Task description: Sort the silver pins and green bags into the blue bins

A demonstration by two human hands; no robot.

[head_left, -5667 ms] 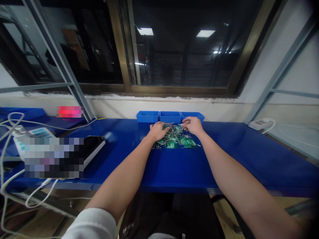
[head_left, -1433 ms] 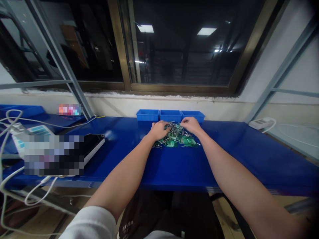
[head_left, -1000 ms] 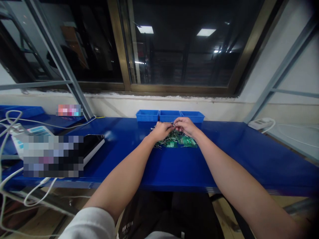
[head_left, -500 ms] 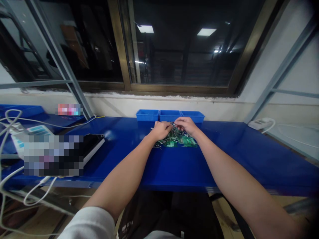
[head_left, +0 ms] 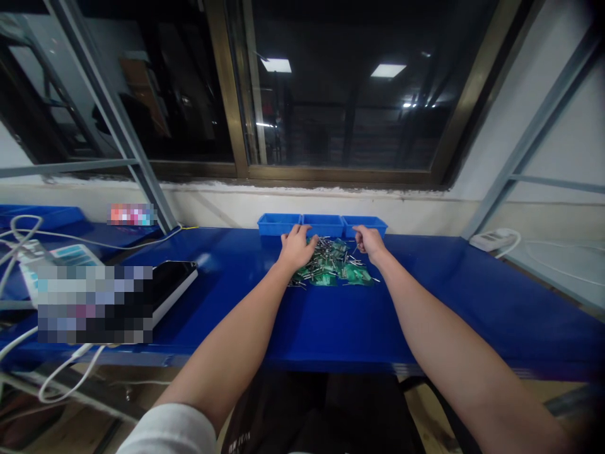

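Note:
A pile of thin metal pieces and green packets (head_left: 333, 261) lies on the blue table. My left hand (head_left: 297, 247) is over the pile's left edge, fingers apart and pointing at the bins, with nothing visible in it. At the pile's right side, my right hand (head_left: 368, 242) is closed in a pinch on a thin metal piece (head_left: 355, 250). Behind the pile stand three blue bins in a row: a left bin (head_left: 274, 226), a middle bin (head_left: 333, 226) and a right bin (head_left: 378, 226).
At the left are a dark device with a white edge (head_left: 177, 280), a blurred-out object and white cables (head_left: 70, 397). A white power strip (head_left: 491, 239) lies at the right. Grey metal posts (head_left: 154, 195) rise on both sides, before a window.
My hands have moved apart: the right one went right, away from the pile's middle, and the left one shifted slightly left and spread its fingers. The view has tilted up slightly.

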